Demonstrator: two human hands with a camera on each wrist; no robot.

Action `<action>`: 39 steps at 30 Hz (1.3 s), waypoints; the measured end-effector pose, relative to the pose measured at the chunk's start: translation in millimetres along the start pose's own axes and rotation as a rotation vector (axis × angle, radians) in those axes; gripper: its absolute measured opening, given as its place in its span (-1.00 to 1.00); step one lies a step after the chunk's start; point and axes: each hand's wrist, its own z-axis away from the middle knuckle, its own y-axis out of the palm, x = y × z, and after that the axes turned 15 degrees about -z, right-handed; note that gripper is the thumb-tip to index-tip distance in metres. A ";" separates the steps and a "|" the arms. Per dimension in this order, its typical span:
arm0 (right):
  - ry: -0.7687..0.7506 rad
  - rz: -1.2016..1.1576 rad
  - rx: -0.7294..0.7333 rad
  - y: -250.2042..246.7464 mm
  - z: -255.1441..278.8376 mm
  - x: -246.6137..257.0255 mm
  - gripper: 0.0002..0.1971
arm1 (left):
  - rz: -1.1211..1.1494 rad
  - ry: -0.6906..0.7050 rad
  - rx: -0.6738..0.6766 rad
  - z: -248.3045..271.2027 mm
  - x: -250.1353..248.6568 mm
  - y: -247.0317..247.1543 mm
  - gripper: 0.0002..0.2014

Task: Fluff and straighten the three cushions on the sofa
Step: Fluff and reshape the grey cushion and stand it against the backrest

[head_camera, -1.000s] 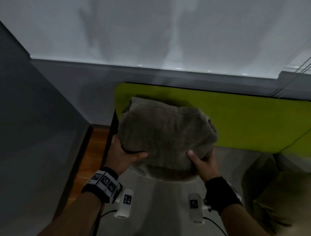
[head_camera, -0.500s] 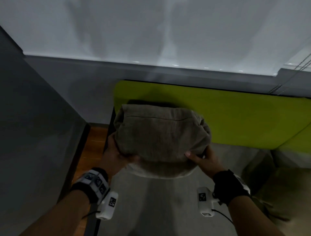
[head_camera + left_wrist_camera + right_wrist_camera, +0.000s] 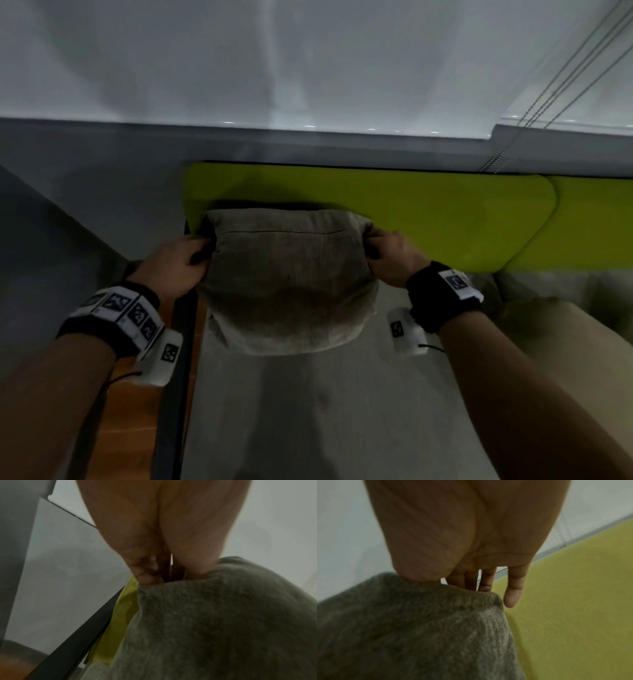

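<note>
A grey-brown cushion [image 3: 291, 277] stands on the sofa's grey seat [image 3: 325, 411], leaning against the lime-green backrest [image 3: 428, 212] at the sofa's left end. My left hand [image 3: 191, 257] pinches its upper left corner, and the left wrist view shows the curled fingers [image 3: 145, 573] closed on the cushion [image 3: 214, 622] fabric. My right hand [image 3: 380, 250] grips the upper right corner; in the right wrist view the thumb presses the cushion [image 3: 419, 628] edge while the fingers [image 3: 513, 592] reach behind it.
A second beige cushion [image 3: 555, 342] lies at the right on the seat. A dark sofa frame edge [image 3: 178, 377] and wooden floor [image 3: 137, 411] run along the left. A grey wall panel [image 3: 51, 222] stands at the left, and blind cords [image 3: 548, 85] hang at the upper right.
Both hands have moved from the cushion's lower edge up to its top corners. The cushion has come down onto the seat against the backrest.
</note>
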 end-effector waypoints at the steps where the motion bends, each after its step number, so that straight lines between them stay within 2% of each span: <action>1: -0.016 0.114 0.048 2.1 1.6 2.2 -0.69 | -0.045 0.009 0.037 -0.5 -1.7 0.0 -0.72; 3: -0.032 0.276 0.098 7.3 1.0 -0.2 -0.62 | -0.099 0.076 0.044 -1.1 -3.1 5.1 -0.50; 4: -0.036 0.282 0.061 7.4 1.0 -2.4 -0.62 | -0.139 0.123 0.033 0.0 -1.7 5.8 -0.35; 5: -0.047 0.222 -0.029 4.2 2.0 -5.7 -0.64 | -0.194 0.126 0.029 -0.1 1.3 5.5 -0.28; 6: -0.057 0.079 -0.185 -0.9 3.9 -10.4 -0.66 | -0.228 0.090 0.020 -0.4 3.6 5.6 -0.32; 8: -0.091 -0.226 -0.585 -10.2 11.3 -19.6 -0.73 | -0.150 0.025 -0.012 -0.4 0.7 3.4 -0.49; 9: -0.095 -0.327 -0.722 -11.5 17.6 -22.2 -0.79 | -0.087 0.036 -0.032 0.5 -6.3 0.8 -0.55; 10: -0.090 -0.414 -0.786 -8.6 23.3 -22.3 -0.84 | -0.095 0.074 -0.044 -1.7 -5.9 2.8 -0.58; 11: -0.095 -0.514 -0.796 -2.6 27.0 -20.5 -0.86 | -0.057 0.060 -0.043 -4.4 -6.3 4.5 -0.62; 13: -0.107 -0.752 -0.785 8.0 27.1 -19.2 -0.88 | -0.025 -0.104 -0.008 -9.0 -4.6 5.4 -0.71; 14: -0.110 -0.797 -0.753 9.2 26.0 -20.9 -0.89 | -0.013 -0.143 0.024 -10.0 -2.0 6.0 -0.71; 15: -0.116 -0.748 -0.691 7.2 25.2 -24.2 -0.86 | 0.018 -0.161 0.033 -10.9 -0.3 6.2 -0.70; 18: -0.223 -0.237 -0.395 -2.2 21.9 -32.0 -0.76 | -0.047 -0.169 0.053 -6.5 -5.1 4.3 -0.68; 19: -0.224 -0.192 -0.404 -5.8 21.1 -31.1 -0.80 | -0.073 -0.160 0.060 -5.8 -8.0 4.8 -0.60; 21: -0.130 -0.397 -0.636 -18.1 22.4 -26.5 -0.93 | -0.111 -0.129 0.094 -2.9 -13.4 2.7 -0.41; 22: -0.079 -0.558 -0.799 -22.9 23.4 -23.7 -0.91 | -0.117 -0.125 0.108 -2.7 -13.4 1.5 -0.40; 23: -0.054 -0.685 -0.933 -27.2 24.7 -23.0 -0.89 | -0.112 -0.134 0.118 -3.5 -12.3 0.6 -0.46; 24: -0.058 -0.721 -0.982 -30.9 25.7 -22.2 -0.90 | -0.108 -0.157 0.123 -3.9 -11.5 -1.1 -0.55; 25: -0.097 -0.694 -0.933 -33.6 27.1 -19.7 -0.92 | -0.097 -0.171 0.115 -4.5 -8.7 -1.8 -0.59; 27: -0.191 -0.477 -0.619 -35.1 27.1 -14.3 -0.94 | -0.065 -0.189 0.097 -5.3 -6.6 -2.5 -0.56; 29: -0.184 -0.187 -0.289 -34.8 22.4 -11.4 -0.89 | -0.056 -0.198 0.086 -6.5 -7.4 -1.9 -0.54; 30: -0.159 -0.070 -0.209 -34.6 19.0 -11.7 -0.86 | -0.053 -0.206 0.096 -6.8 -9.4 -2.5 -0.55; 34: -0.085 0.121 -0.230 -30.9 9.1 -15.6 -0.71 | -0.047 -0.203 0.110 -12.1 -13.0 -3.4 -0.69; 36: -0.030 0.263 -0.149 -24.9 7.3 -15.3 -0.67 | -0.059 -0.205 0.108 -15.7 -13.6 -1.8 -0.72; 39: -0.027 0.424 -0.079 -20.6 10.1 -7.4 -0.76 | -0.061 -0.220 0.119 -18.0 -15.0 2.0 -0.62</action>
